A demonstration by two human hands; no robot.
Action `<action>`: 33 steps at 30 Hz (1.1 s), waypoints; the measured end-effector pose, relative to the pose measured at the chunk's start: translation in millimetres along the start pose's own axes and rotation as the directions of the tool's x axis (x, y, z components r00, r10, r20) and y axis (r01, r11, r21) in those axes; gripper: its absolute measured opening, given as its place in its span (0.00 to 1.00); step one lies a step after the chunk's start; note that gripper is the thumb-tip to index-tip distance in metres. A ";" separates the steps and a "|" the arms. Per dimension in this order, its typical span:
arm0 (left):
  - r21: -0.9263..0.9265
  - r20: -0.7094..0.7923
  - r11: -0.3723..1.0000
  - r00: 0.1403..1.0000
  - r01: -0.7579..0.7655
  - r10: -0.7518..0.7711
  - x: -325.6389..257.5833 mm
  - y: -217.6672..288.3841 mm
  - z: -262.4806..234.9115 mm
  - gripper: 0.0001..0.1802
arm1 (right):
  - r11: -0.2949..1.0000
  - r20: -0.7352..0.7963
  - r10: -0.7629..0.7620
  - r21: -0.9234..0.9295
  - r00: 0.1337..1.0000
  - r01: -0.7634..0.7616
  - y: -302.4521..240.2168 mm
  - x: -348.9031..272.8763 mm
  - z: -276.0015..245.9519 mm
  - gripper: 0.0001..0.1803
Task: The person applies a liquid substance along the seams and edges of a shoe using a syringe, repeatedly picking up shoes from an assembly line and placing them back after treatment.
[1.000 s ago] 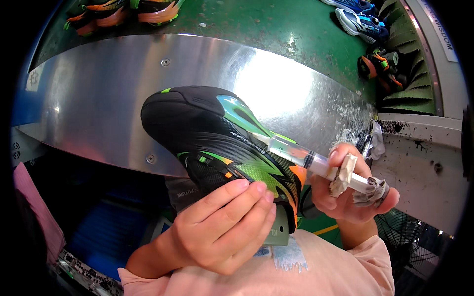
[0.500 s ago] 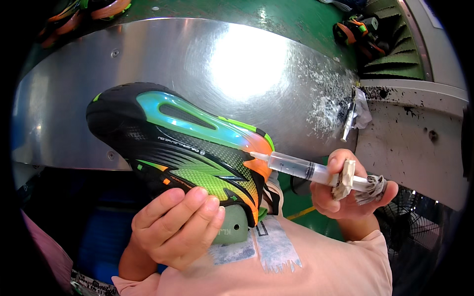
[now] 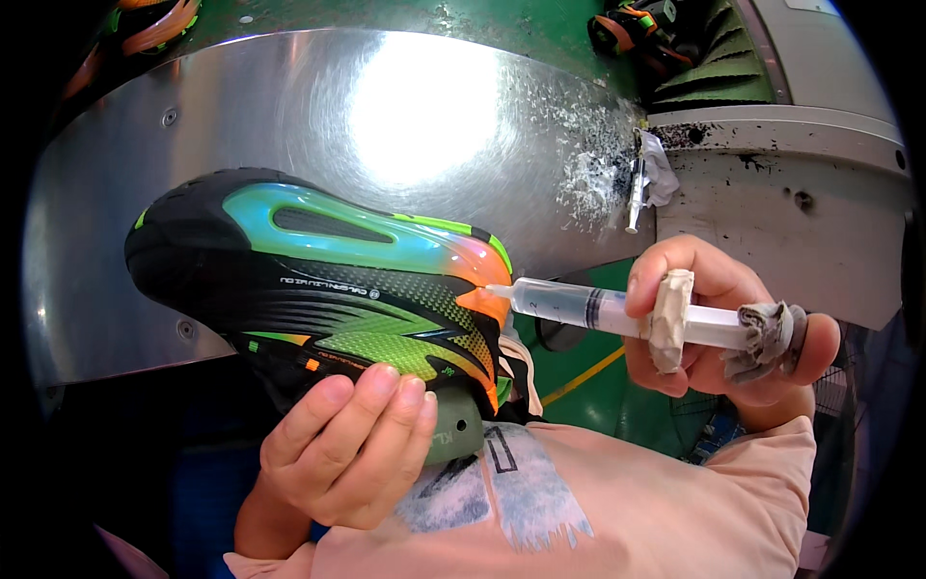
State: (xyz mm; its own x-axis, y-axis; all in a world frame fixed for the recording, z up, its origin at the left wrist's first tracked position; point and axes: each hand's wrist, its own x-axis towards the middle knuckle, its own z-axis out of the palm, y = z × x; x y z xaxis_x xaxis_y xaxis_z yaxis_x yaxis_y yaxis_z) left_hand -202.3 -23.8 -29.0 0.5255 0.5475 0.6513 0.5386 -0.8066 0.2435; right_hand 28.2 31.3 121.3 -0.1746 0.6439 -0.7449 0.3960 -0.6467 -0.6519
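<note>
A sneaker (image 3: 376, 309) in black, green, turquoise and orange lies on its side above the metal surface, toe to the left. My left hand (image 3: 347, 454) grips it from below, fingertips against its green upper; the thumb is hidden. A grey-green shoe last (image 3: 455, 429) fills the shoe and shows at its opening. My right hand (image 3: 709, 275) is closed around a clear syringe (image 3: 555, 302), whose barrel flange and plunger end are wrapped in pale, dirty padding. The syringe's fine tip meets the orange heel area near the seam above the sole. Clear contents show in the barrel.
A curved metal tabletop (image 3: 260, 116) spans the back, with dried white residue at its right. A second, smaller syringe (image 3: 636, 193) lies there beside a crumpled white wipe (image 3: 660, 169). More shoes (image 3: 632, 29) sit on the green belt (image 3: 521, 19) beyond. A grey panel (image 3: 772, 193) stands at right.
The tabletop and items on it have shifted left and up in view. Shoe and left hand keep their grip; the right hand looks larger and farther right, the syringe tip still at the heel.
</note>
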 end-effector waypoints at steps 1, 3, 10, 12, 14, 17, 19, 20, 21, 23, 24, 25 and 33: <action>-0.006 -0.002 1.000 1.000 -0.004 0.004 0.1 -0.3 1.5 0.08 | 0.999 -0.017 0.025 -0.046 1.000 -0.026 -7.7 1.0 1.8 0.63; -0.020 -0.011 1.000 1.000 -0.015 0.015 0.2 -0.8 5.1 0.08 | 0.993 -0.042 0.053 -0.104 0.998 -0.057 -17.5 1.3 4.9 0.65; -0.086 -0.059 0.996 0.998 -0.033 0.028 -0.8 -2.8 18.3 0.07 | 0.991 -0.126 0.046 -0.118 0.991 -0.061 -33.5 8.4 22.8 0.66; -0.102 -0.079 0.994 0.997 -0.028 0.020 1.5 -3.3 19.4 0.07 | 0.980 -0.109 0.007 -0.199 0.994 -0.029 -34.0 11.6 23.9 0.67; -0.107 -0.103 0.994 0.995 -0.022 0.011 4.4 -3.2 19.1 0.06 | 0.961 -0.116 -0.032 -0.277 0.993 -0.001 -41.3 12.2 28.5 0.67; -0.114 -0.142 0.993 0.990 -0.016 -0.001 8.6 -1.5 24.8 0.06 | 0.930 -0.101 -0.043 -0.367 0.994 0.003 -50.9 13.6 32.7 0.66; -0.116 -0.157 0.993 0.988 -0.013 -0.005 10.5 -1.2 27.1 0.06 | 0.938 -0.049 -0.063 -0.343 0.997 0.042 -53.2 16.1 32.0 0.64; -0.114 -0.159 0.993 0.987 -0.015 -0.003 10.5 -0.5 26.6 0.06 | 0.953 -0.007 -0.092 -0.290 0.996 0.086 -48.7 16.2 27.6 0.64; -0.111 -0.159 0.994 0.987 -0.017 -0.001 10.5 0.2 27.0 0.06 | 0.965 0.031 -0.121 -0.232 0.992 0.125 -41.3 16.5 20.3 0.63; -0.118 -0.158 0.993 0.987 -0.019 0.000 10.6 0.7 27.6 0.07 | 0.977 0.094 -0.175 -0.108 0.980 0.184 -27.9 16.4 5.2 0.62; -0.122 -0.155 0.992 0.988 -0.020 0.001 10.8 0.9 27.6 0.07 | 0.978 0.111 -0.193 -0.058 0.975 0.201 -26.4 16.4 0.7 0.62; -0.127 -0.152 0.992 0.988 -0.021 0.002 11.1 1.0 27.8 0.08 | 0.979 0.116 -0.194 -0.037 0.974 0.199 -27.1 16.4 0.8 0.62; -0.130 -0.173 0.991 0.985 -0.035 0.012 9.7 -0.1 32.2 0.08 | 0.982 0.097 -0.189 0.020 0.977 0.188 -38.0 21.1 14.7 0.61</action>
State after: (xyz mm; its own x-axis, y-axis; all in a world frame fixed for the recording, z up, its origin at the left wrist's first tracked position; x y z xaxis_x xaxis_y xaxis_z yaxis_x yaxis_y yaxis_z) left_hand -176.1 -11.2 -45.8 0.4098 0.4910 0.7687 0.4295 -0.8474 0.3123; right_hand -3.8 63.5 128.2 -0.3325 0.7119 -0.6186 0.3378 -0.5224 -0.7829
